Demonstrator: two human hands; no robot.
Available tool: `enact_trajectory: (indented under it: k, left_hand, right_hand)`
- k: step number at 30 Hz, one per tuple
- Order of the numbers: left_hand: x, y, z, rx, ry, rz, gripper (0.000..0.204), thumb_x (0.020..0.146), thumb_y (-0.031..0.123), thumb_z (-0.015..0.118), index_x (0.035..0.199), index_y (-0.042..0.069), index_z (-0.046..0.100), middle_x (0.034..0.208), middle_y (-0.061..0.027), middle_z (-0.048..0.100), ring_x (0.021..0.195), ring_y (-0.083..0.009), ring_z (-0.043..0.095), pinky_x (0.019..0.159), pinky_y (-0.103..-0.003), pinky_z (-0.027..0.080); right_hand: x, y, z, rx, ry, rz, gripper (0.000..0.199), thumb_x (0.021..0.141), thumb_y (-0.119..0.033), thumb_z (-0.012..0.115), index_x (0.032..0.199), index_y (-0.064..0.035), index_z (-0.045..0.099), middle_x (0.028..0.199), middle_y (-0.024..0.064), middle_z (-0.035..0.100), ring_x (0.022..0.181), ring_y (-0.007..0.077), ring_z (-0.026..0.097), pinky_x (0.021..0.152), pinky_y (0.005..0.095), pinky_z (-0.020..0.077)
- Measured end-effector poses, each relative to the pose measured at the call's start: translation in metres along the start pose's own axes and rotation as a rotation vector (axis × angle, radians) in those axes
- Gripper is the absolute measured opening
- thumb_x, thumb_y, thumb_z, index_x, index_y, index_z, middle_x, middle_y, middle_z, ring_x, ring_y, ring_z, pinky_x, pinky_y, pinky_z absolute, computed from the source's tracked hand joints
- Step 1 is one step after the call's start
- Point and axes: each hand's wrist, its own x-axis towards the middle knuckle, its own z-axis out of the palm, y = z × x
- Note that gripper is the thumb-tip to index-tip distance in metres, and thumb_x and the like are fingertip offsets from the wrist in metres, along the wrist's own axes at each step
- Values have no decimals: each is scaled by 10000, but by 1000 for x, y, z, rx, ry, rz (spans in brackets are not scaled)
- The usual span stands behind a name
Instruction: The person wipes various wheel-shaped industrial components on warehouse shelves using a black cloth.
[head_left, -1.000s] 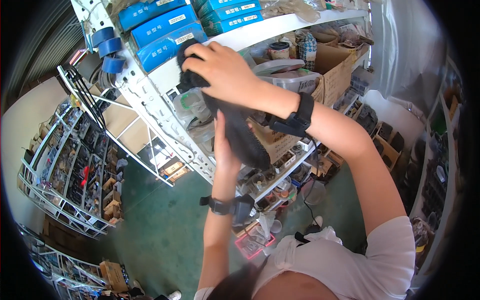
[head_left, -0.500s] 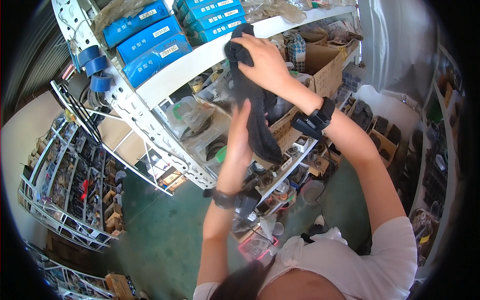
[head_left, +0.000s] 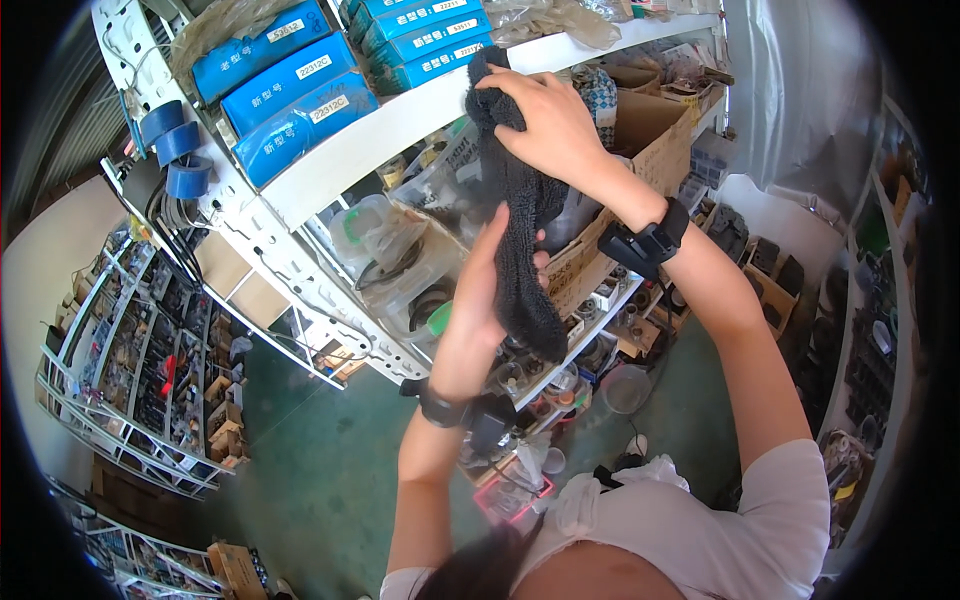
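Note:
A dark fuzzy cloth (head_left: 522, 300) hangs down in front of a white metal shelf (head_left: 380, 135). My right hand (head_left: 545, 125) grips the cloth's top end and presses it against the shelf's front edge, just right of the stacked blue boxes (head_left: 290, 80). My left hand (head_left: 482, 285) is raised below it, fingers stretched up along the cloth's left side, holding its lower part. Both wrists wear black bands, the right band (head_left: 645, 245) and the left band (head_left: 440, 405).
An open cardboard box (head_left: 655, 135) stands on the shelf level behind my right arm. Clear plastic containers (head_left: 385, 240) and small parts fill the lower shelves. Blue tape rolls (head_left: 170, 150) hang at the rack's left end. A green floor (head_left: 300, 450) and further racks (head_left: 130, 370) lie left.
Both hands have carried the cloth to the right along the shelf's front edge, from under the blue boxes to past them. The cloth hangs longer and straighter.

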Motion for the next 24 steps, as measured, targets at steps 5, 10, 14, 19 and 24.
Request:
enact_trajectory:
  k: [5, 10, 14, 19, 24]
  left_hand:
    - [-14, -3, -10, -113, -48, -73, 372, 872, 389, 458, 865, 19, 500, 657, -26, 450, 539, -100, 419, 440, -204, 361]
    - [-38, -4, -23, -113, -141, 98, 347, 870, 377, 466, 906, 33, 484, 767, -25, 479, 584, -97, 420, 477, -207, 354]
    - [-49, -13, -24, -173, -40, 106, 308, 908, 307, 403, 1044, 30, 416, 800, -41, 425, 576, -95, 376, 446, -201, 339]
    - [-51, -22, -14, -261, -103, 143, 310, 907, 311, 403, 1042, 33, 422, 817, -37, 433, 592, -94, 374, 463, -200, 348]
    - [-28, -38, 7, -488, -239, 82, 361, 888, 391, 425, 1056, 72, 425, 885, -12, 466, 665, -96, 406, 547, -210, 386]
  right_hand:
    - [6, -16, 7, 100, 30, -44, 397, 640, -117, 589, 1034, -100, 545, 1168, 119, 519, 927, 290, 524, 833, 360, 431]
    - [10, -44, 7, 84, 58, -130, 378, 613, -83, 599, 989, -75, 562, 1131, 122, 544, 905, 282, 538, 791, 356, 449]
    - [1, -68, 21, 187, 59, -303, 469, 574, -124, 663, 1029, -78, 555, 1143, 74, 534, 967, 234, 474, 840, 343, 395]
    - [3, -61, 22, 161, 40, -370, 523, 574, -98, 655, 1082, -93, 531, 1176, 46, 487, 948, 236, 467, 820, 331, 410]
    - [12, -41, 13, 196, -66, -361, 478, 575, -47, 637, 1036, -126, 541, 1062, 14, 481, 905, 236, 484, 759, 326, 447]
